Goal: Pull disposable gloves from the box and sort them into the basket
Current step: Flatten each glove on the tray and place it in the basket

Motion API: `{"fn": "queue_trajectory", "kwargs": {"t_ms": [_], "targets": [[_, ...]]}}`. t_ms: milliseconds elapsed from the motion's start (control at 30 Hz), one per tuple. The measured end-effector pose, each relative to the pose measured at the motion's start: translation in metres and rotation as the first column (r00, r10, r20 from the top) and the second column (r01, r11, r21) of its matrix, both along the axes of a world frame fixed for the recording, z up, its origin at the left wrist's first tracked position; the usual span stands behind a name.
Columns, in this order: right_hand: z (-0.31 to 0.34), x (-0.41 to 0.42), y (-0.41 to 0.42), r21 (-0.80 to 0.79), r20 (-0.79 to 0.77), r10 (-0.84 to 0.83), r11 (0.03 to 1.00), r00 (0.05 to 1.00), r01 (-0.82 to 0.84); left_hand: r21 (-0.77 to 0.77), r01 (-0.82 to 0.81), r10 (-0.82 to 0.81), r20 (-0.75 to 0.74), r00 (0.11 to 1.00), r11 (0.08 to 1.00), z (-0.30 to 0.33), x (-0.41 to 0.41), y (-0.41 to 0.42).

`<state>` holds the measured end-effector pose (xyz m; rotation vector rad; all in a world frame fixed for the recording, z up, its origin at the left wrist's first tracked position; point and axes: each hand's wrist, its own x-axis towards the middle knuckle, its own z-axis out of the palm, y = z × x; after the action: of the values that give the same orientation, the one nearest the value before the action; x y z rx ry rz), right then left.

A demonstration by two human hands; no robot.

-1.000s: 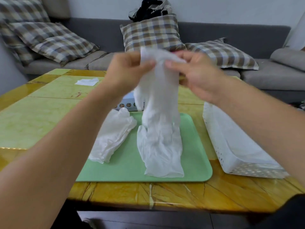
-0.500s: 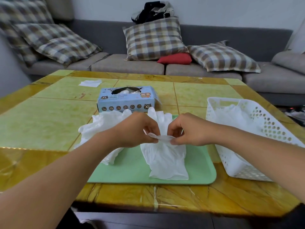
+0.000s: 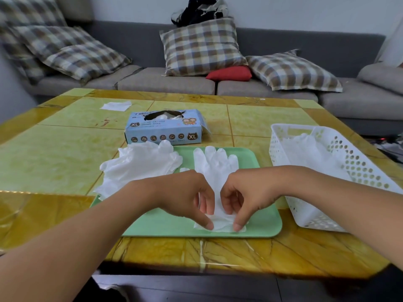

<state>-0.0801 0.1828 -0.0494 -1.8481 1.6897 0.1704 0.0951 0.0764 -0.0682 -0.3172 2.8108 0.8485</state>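
Presently on the table, item by item:

1. Tray [image 3: 263, 223]: pale green, shallow, near the front edge of the yellow-green tiled table [image 3: 65, 153].
2. Flat glove [image 3: 216, 168]: white, laid lengthwise on the tray, fingers pointing toward the box, cuff toward the person.
3. Left hand [image 3: 187, 195]: fingers curled down, thumb tip pressed on the left corner of the glove's cuff.
4. Right hand [image 3: 244, 195]: mirrors the left, thumb tip on the cuff's right corner. The two hands sit close together but not touching; whether the curled fingers pinch the material cannot be told.
5. Loose gloves [image 3: 139, 164]: a crumpled white heap lying across the tray's left rim, partly on the table.
6. Glove box [image 3: 163, 129]: light blue, marked XL, just behind the tray, with white material showing in its top opening.
7. Basket [image 3: 305, 219]: white, perforated, right of the tray, touching or nearly touching it, with white gloves [image 3: 309, 147] lying inside.
8. Paper scrap [image 3: 115, 105]: white, far left of the table.
9. Sofa [image 3: 283, 46]: grey, behind the table, carrying checked cushions.
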Motion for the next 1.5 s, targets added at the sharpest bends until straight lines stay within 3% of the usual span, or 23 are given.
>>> {"fn": "queue_trajectory", "kwargs": {"t_ms": [100,300,400,500,600,667,733,800,900,1000,1133,1233,1300,1400,1500], "targets": [[-0.005,0.004,0.002,-0.027,-0.011,-0.016,0.999,1.0,0.016,0.016,-0.003,0.002,0.062,0.998,1.0,-0.002,0.0,0.003],[-0.01,0.015,0.004,-0.073,-0.145,0.068,0.994,0.987,-0.079,-0.051,0.012,-0.006,0.101,0.995,0.999,-0.005,-0.001,0.006],[-0.013,0.015,0.001,-0.062,-0.132,0.128,0.989,0.983,-0.138,-0.057,0.002,0.004,0.113,0.994,0.998,-0.005,-0.003,0.008],[-0.007,0.007,-0.003,-0.043,0.021,0.073,0.997,0.997,-0.072,-0.105,-0.047,0.056,0.084,0.995,0.993,0.001,-0.004,0.009],[0.012,-0.009,-0.006,-0.02,0.364,-0.104,0.993,0.926,0.119,-0.18,-0.145,0.117,-0.159,0.98,0.973,0.007,-0.006,0.003],[0.024,-0.018,-0.006,-0.003,0.58,-0.166,0.979,0.798,0.206,-0.016,-0.226,0.206,-0.345,0.916,0.974,0.013,-0.006,-0.003],[0.032,-0.022,-0.006,0.025,0.744,-0.217,0.954,0.632,0.298,0.285,-0.239,0.346,-0.421,0.839,0.928,0.023,-0.005,-0.007],[0.036,-0.026,-0.008,0.051,0.847,-0.245,0.921,0.471,0.387,0.563,-0.199,0.488,-0.426,0.762,0.802,0.035,-0.004,-0.007],[0.044,-0.029,-0.01,0.045,0.922,-0.207,0.895,0.326,0.443,0.765,-0.176,0.668,-0.395,0.631,0.62,0.054,-0.009,-0.001],[0.046,-0.024,-0.004,0.062,0.914,-0.197,0.932,0.356,0.356,0.845,-0.238,0.812,-0.324,0.485,0.479,0.068,-0.012,0.006],[0.047,0.003,0.001,0.007,0.873,-0.21,0.907,0.44,0.42,0.786,-0.299,0.819,-0.413,0.398,0.542,0.073,-0.011,0.009],[0.058,0.019,0.003,-0.011,0.904,-0.255,0.788,0.343,0.616,0.763,-0.326,0.821,-0.451,0.35,0.558,0.082,-0.011,0.015],[0.065,0.019,0.011,-0.043,0.908,-0.272,0.696,0.318,0.717,0.768,-0.322,0.821,-0.44,0.364,0.554,0.093,-0.013,0.021],[0.077,0.009,0.045,-0.133,0.913,-0.244,0.58,0.328,0.803,0.814,-0.251,0.806,-0.378,0.456,0.524,0.11,-0.025,0.038],[0.093,0.002,0.087,-0.176,0.913,-0.201,0.59,0.354,0.788,0.801,-0.209,0.766,-0.406,0.499,0.561,0.122,-0.049,0.062]]}}
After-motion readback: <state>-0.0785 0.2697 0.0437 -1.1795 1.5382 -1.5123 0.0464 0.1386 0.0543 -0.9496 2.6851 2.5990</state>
